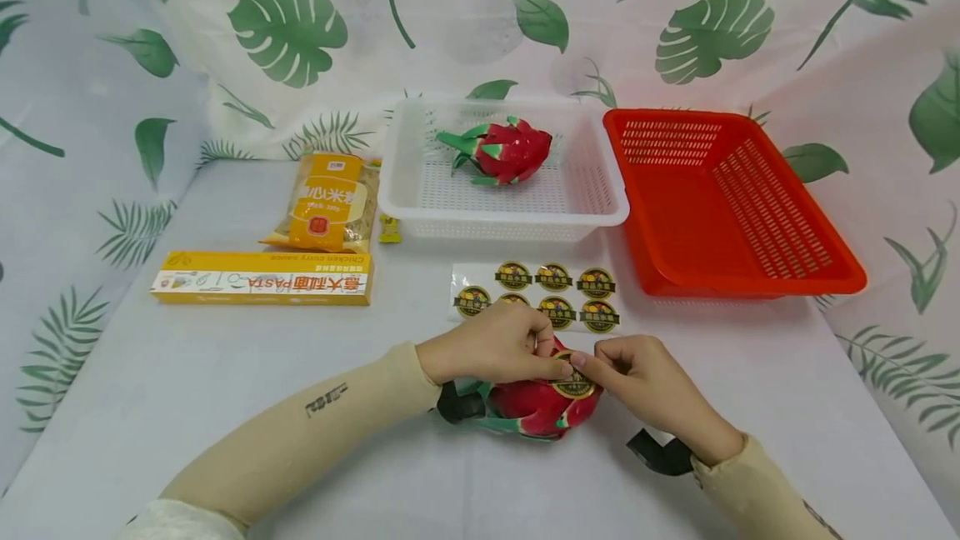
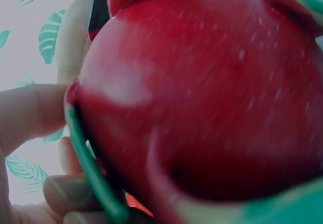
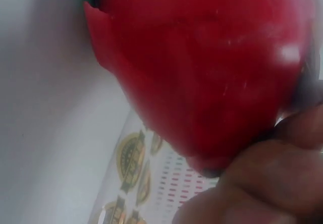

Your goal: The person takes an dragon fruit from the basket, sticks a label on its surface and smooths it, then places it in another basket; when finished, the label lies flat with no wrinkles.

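Note:
A red dragon fruit (image 1: 525, 408) with green-tipped scales lies on the table in front of me, its leafy end to the left. On its upper side is a round black-and-gold sticker (image 1: 574, 385). My left hand (image 1: 501, 345) holds the fruit from the far side, thumb on the sticker's left part. From the right, my right hand (image 1: 647, 375) grips the fruit's narrow end, its thumb at the sticker's upper edge and fingers curled. The fruit (image 2: 197, 82) fills most of the left wrist view. Just beyond it lies a sheet of matching stickers (image 1: 555, 277), partly covered by my left hand.
Behind the sheet stands a white basket (image 1: 502, 213) with a second dragon fruit (image 1: 513, 152) in it. A red basket (image 1: 757, 277) stands to its right. At left are a pasta box (image 1: 262, 280), a yellow food bag (image 1: 322, 202) and a small yellow packet (image 1: 390, 229).

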The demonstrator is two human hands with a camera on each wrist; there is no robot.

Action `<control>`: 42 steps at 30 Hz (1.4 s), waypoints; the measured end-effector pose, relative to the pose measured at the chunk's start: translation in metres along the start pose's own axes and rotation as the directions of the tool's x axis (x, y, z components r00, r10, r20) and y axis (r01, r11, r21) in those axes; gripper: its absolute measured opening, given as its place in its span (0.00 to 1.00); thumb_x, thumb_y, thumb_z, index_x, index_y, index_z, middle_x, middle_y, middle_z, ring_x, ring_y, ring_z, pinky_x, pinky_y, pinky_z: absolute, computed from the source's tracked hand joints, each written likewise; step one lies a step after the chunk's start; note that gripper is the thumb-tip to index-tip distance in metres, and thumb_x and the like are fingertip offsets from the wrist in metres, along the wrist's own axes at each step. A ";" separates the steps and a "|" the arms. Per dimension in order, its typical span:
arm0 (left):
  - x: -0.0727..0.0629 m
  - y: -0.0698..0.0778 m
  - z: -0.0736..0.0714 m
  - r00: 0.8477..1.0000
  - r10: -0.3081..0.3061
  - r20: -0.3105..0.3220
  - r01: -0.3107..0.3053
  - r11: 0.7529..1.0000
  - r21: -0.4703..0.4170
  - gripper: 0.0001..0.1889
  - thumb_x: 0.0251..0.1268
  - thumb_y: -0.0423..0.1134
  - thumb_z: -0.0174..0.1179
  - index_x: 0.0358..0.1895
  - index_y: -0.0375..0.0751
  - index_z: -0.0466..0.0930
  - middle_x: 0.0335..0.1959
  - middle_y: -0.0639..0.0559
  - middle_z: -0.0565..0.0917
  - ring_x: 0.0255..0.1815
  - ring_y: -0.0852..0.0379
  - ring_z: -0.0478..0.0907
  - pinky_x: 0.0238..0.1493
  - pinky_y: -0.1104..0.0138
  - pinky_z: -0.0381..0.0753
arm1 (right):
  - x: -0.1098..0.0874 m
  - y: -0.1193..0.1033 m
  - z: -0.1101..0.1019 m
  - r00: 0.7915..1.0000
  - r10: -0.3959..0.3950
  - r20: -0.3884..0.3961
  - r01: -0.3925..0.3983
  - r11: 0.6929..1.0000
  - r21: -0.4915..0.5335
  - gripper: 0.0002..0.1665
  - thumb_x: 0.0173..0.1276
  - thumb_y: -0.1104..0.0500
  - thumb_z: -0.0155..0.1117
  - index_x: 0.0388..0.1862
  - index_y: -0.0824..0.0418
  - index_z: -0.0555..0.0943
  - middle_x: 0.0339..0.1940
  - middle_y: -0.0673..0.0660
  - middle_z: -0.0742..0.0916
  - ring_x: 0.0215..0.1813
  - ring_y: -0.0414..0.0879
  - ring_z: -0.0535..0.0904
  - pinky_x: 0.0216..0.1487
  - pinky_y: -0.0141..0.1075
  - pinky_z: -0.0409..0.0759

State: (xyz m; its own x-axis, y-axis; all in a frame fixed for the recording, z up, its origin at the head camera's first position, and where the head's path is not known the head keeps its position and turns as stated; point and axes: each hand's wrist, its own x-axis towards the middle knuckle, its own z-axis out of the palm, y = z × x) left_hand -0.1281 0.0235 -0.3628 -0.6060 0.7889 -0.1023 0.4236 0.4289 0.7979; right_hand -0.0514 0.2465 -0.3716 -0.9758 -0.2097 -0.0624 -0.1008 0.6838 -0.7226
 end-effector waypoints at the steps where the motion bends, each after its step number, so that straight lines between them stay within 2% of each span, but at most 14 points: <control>1: 0.000 0.000 0.000 1.000 -0.003 -0.002 0.003 1.000 0.003 0.18 0.67 0.50 0.69 0.22 0.50 0.75 0.10 0.63 0.68 0.12 0.68 0.65 0.18 0.75 0.62 | 0.000 -0.001 0.000 1.000 0.011 0.003 -0.011 1.000 0.003 0.31 0.75 0.50 0.67 0.12 0.55 0.68 0.12 0.41 0.64 0.20 0.33 0.59 0.20 0.29 0.52; 8: 0.001 -0.001 0.001 1.000 -0.007 -0.016 0.007 1.000 0.006 0.18 0.71 0.45 0.64 0.20 0.50 0.74 0.13 0.63 0.71 0.16 0.68 0.66 0.22 0.74 0.64 | 0.002 -0.006 0.005 0.998 0.051 -0.033 -0.053 0.998 -0.031 0.37 0.75 0.45 0.66 0.07 0.57 0.69 0.10 0.42 0.62 0.18 0.33 0.57 0.21 0.29 0.47; 13: 0.001 -0.002 0.002 1.000 -0.008 -0.014 0.008 1.000 -0.019 0.16 0.71 0.41 0.63 0.21 0.49 0.73 0.15 0.62 0.72 0.18 0.67 0.68 0.24 0.74 0.66 | 0.000 -0.002 0.003 0.999 0.046 0.002 -0.046 0.999 0.002 0.34 0.77 0.47 0.64 0.09 0.56 0.69 0.10 0.42 0.65 0.18 0.34 0.60 0.19 0.28 0.50; 16: 0.000 -0.002 0.002 1.000 0.002 -0.019 -0.002 1.000 0.000 0.13 0.71 0.41 0.63 0.26 0.49 0.75 0.16 0.62 0.73 0.19 0.67 0.68 0.25 0.74 0.67 | -0.004 0.003 -0.001 0.999 0.015 0.038 -0.017 0.999 0.037 0.30 0.78 0.51 0.63 0.13 0.54 0.71 0.11 0.42 0.68 0.17 0.33 0.62 0.18 0.29 0.54; 21: -0.003 0.002 0.001 0.998 0.061 -0.007 -0.060 0.997 0.058 0.06 0.71 0.40 0.64 0.36 0.46 0.77 0.17 0.61 0.71 0.18 0.68 0.65 0.26 0.75 0.66 | -0.009 0.010 -0.005 0.995 -0.063 0.073 0.054 0.992 0.118 0.21 0.76 0.58 0.66 0.21 0.56 0.72 0.17 0.43 0.70 0.20 0.34 0.64 0.18 0.32 0.61; 24: -0.005 0.005 0.001 0.996 0.093 0.014 -0.094 0.992 0.085 0.07 0.69 0.41 0.66 0.39 0.47 0.77 0.16 0.60 0.69 0.17 0.68 0.62 0.26 0.75 0.65 | -0.009 0.014 -0.005 0.994 -0.080 0.079 0.064 0.979 0.193 0.19 0.74 0.60 0.67 0.28 0.59 0.68 0.20 0.47 0.70 0.20 0.36 0.64 0.17 0.34 0.62; 27: -0.007 0.008 0.002 0.995 0.100 0.028 -0.102 0.990 0.097 0.10 0.66 0.46 0.70 0.38 0.48 0.78 0.15 0.60 0.68 0.16 0.68 0.61 0.25 0.74 0.63 | -0.008 0.017 -0.004 0.993 -0.081 0.083 0.057 0.965 0.255 0.20 0.74 0.62 0.67 0.32 0.61 0.64 0.20 0.50 0.69 0.19 0.39 0.64 0.15 0.35 0.59; 37: -0.006 0.006 0.001 0.994 0.102 0.047 -0.106 0.991 0.082 0.16 0.61 0.50 0.74 0.38 0.49 0.77 0.18 0.59 0.69 0.18 0.69 0.62 0.24 0.74 0.62 | -0.007 0.024 -0.004 0.978 -0.167 0.126 0.113 0.928 0.355 0.19 0.70 0.67 0.70 0.33 0.63 0.66 0.24 0.54 0.68 0.20 0.40 0.61 0.17 0.38 0.60; 42: -0.006 0.006 0.001 0.993 0.099 0.063 -0.104 0.991 0.087 0.14 0.63 0.50 0.73 0.38 0.49 0.77 0.17 0.59 0.69 0.18 0.68 0.62 0.25 0.74 0.63 | -0.007 0.028 -0.005 0.967 -0.209 0.149 0.134 0.906 0.401 0.17 0.70 0.69 0.68 0.33 0.63 0.67 0.25 0.55 0.70 0.20 0.43 0.66 0.17 0.37 0.65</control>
State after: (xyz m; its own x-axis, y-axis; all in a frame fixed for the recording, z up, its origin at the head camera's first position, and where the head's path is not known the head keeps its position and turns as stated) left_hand -0.1214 0.0223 -0.3578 -0.5176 0.8536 -0.0598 0.5417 0.3809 0.7493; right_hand -0.0488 0.2710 -0.3879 -0.8932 -0.4494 -0.0120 -0.1440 0.3114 -0.9393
